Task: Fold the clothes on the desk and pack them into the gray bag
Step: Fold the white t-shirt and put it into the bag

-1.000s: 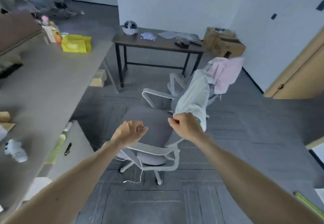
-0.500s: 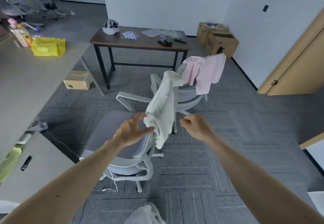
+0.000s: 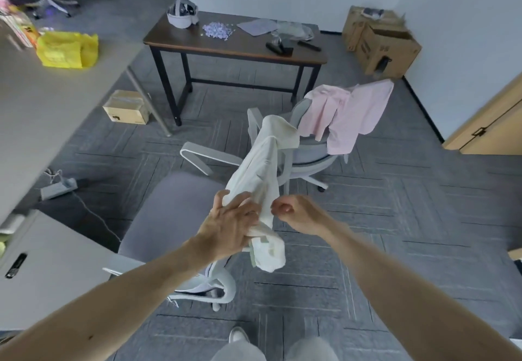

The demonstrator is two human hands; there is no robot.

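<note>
Left hand (image 3: pixel 226 226) around white garment (image 3: pixel 264 163); cardboard box (image 3: pixel 387 47) beyond, contents unclear.

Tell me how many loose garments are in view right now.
2. A white garment gripped by the left hand; a pink garment draped over the far chair's back. More may lie out of view.

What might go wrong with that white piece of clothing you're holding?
The bunched white cloth garment hangs mainly from the left hand; whether the right hand pinches it is unclear, so it might slip onto the grey carpet. Its far end seems to reach the grey office chair bearing the pink shirt, so tugging could snag or drag that off.
</note>
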